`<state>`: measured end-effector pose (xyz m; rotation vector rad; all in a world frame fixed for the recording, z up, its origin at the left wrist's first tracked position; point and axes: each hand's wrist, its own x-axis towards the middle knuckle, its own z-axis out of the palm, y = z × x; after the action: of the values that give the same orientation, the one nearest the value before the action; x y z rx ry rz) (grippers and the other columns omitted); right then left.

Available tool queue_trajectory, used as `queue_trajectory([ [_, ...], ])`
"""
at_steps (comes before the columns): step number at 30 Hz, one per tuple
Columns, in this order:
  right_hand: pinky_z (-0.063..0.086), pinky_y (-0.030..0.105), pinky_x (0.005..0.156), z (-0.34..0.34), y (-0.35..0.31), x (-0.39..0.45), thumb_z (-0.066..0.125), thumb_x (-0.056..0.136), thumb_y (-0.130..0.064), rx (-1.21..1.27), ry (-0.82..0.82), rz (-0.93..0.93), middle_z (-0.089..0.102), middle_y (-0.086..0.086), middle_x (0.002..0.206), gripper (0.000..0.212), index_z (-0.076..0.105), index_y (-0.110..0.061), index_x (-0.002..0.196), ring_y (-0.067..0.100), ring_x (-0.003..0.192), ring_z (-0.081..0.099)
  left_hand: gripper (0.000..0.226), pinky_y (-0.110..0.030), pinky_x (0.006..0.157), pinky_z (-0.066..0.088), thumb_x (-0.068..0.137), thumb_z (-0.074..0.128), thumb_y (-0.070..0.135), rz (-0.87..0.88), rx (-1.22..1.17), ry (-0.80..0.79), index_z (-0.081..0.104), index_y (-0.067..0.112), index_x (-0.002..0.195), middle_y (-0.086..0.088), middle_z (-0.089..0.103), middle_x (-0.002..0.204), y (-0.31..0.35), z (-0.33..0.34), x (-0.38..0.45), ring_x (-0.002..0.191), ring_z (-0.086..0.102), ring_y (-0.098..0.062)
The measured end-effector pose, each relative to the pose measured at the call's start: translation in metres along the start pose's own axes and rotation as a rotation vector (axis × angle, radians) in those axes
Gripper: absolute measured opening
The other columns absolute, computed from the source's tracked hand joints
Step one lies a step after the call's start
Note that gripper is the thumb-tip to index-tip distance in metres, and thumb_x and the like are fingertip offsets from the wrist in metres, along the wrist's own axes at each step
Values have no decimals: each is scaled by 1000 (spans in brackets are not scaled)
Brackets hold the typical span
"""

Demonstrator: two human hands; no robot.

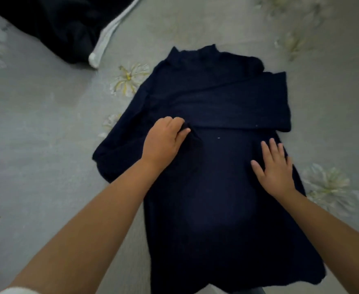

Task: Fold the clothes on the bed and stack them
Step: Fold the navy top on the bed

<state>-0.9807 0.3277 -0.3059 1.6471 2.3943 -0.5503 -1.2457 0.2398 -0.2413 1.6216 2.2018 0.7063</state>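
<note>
A dark navy high-neck top (216,187) lies flat on the bed, neck pointing away from me. One sleeve is folded across the chest from the right side, and its cuff end lies near the middle. My left hand (165,141) pinches that cuff between thumb and fingers. The other sleeve lies out to the left beneath my left wrist. Flat on the right side of the top's body rests my right hand (274,168), fingers straight and spread.
The bed is covered by a pale grey sheet (47,124) printed with white-and-yellow flowers. A black garment with a white stripe (64,24) lies bunched at the far left corner.
</note>
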Motion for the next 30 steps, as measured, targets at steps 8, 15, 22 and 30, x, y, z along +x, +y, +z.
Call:
queue_trajectory([
  [8, -4, 47, 111, -35, 127, 61, -4, 70, -62, 89, -7, 77, -1, 6, 155, 88, 9, -20, 146, 26, 142, -4, 20, -28, 68, 31, 92, 50, 12, 176, 15, -126, 58, -5, 96, -9, 49, 77, 120, 101, 151, 73, 39, -21],
  [15, 19, 61, 99, -11, 162, 80, 24, 87, -50, -21, 181, -22, 48, 13, 136, 61, 54, -14, 126, 35, 126, 42, 40, -34, 80, 24, 97, 34, 38, 139, 370, -473, 45, 16, 128, -9, 47, 119, 150, 199, 219, 104, 38, -27],
  [22, 16, 52, 103, -4, 168, 81, 33, 86, -45, 50, 299, -52, 53, 10, 132, 53, 60, -15, 120, 33, 123, 47, 66, -48, 109, 6, 91, 35, 51, 75, 579, -371, 6, 27, 146, -13, 14, 152, 138, 206, 205, 137, 12, -30],
  [30, 26, 65, 94, -17, 159, 80, 37, 82, -38, 111, 319, -26, 57, 18, 125, 54, 62, -4, 115, 42, 116, 51, 76, -51, 107, -6, 81, 5, 70, -24, 543, -386, 13, 23, 141, -18, 12, 152, 107, 166, 128, 140, 6, -36],
])
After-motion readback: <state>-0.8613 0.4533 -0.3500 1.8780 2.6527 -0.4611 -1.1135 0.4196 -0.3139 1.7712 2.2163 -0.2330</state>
